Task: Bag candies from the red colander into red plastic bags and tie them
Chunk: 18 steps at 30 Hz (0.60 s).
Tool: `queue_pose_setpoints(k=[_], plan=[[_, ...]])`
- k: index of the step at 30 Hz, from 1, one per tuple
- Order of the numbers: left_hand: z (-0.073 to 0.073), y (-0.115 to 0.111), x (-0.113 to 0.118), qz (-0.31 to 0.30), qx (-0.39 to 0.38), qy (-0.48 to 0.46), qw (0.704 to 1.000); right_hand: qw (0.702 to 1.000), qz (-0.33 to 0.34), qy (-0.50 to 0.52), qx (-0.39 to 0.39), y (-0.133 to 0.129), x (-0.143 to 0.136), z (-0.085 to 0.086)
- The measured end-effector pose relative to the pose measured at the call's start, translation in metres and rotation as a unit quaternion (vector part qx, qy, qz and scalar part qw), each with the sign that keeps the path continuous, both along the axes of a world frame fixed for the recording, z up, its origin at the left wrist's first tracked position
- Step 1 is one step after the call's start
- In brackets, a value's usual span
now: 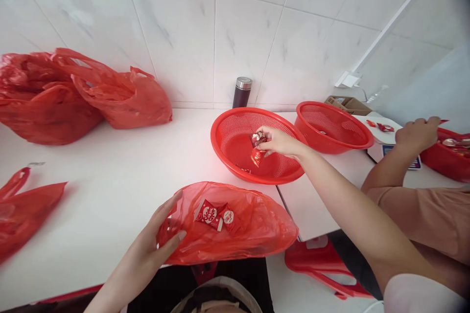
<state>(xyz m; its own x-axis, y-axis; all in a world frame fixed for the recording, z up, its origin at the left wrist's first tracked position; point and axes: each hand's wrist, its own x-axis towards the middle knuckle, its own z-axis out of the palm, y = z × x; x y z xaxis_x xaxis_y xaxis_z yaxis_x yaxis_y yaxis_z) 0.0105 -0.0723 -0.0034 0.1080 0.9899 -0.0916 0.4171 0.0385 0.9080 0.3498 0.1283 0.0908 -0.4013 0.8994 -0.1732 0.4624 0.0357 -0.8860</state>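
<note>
My left hand [154, 237] grips the left side of a red plastic bag [264, 225], thumb on the near edge and fingers at the far edge. The bag's mouth is spread wide at the table's front edge. Inside it lie a red packet [209, 214] with a white heart and a smaller round-marked red sweet [228, 217]. Over a red perforated basket [227, 132], my right hand [273, 141] pinches several wrapped sweets [257, 149], one red and gold, another dark with pale spots. A few more small packets [243, 168] show low in the basket, partly behind its rim.
Full red bags [128, 98] stand at the back left; another red bag [33, 210] lies at left. A dark flask [242, 93] stands by the wall. A second basket [330, 129] is at right, beside a co-worker's arm [400, 161]. A red stool [319, 264] is below.
</note>
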Motion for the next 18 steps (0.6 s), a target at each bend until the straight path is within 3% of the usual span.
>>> queue_pose_setpoints(k=[3,6,9,13,18], plan=[[0.006,0.002,0.004,0.013,-0.012,-0.014,1.0,0.989,0.066,0.132,-0.012,-0.031,-0.022,0.017],[0.014,0.005,0.009,0.018,-0.016,-0.034,0.999,0.978,0.146,0.149,-0.025,-0.069,-0.053,0.017],[0.02,0.008,0.014,0.026,-0.031,-0.07,0.997,0.982,0.18,0.047,0.024,-0.098,-0.078,0.003],[0.022,0.008,0.013,0.033,-0.029,-0.074,0.996,0.968,0.189,-0.117,0.117,-0.112,-0.087,-0.013],[0.018,0.006,0.008,0.03,-0.006,-0.047,0.998,0.96,0.195,-0.164,0.114,-0.108,-0.076,-0.007]])
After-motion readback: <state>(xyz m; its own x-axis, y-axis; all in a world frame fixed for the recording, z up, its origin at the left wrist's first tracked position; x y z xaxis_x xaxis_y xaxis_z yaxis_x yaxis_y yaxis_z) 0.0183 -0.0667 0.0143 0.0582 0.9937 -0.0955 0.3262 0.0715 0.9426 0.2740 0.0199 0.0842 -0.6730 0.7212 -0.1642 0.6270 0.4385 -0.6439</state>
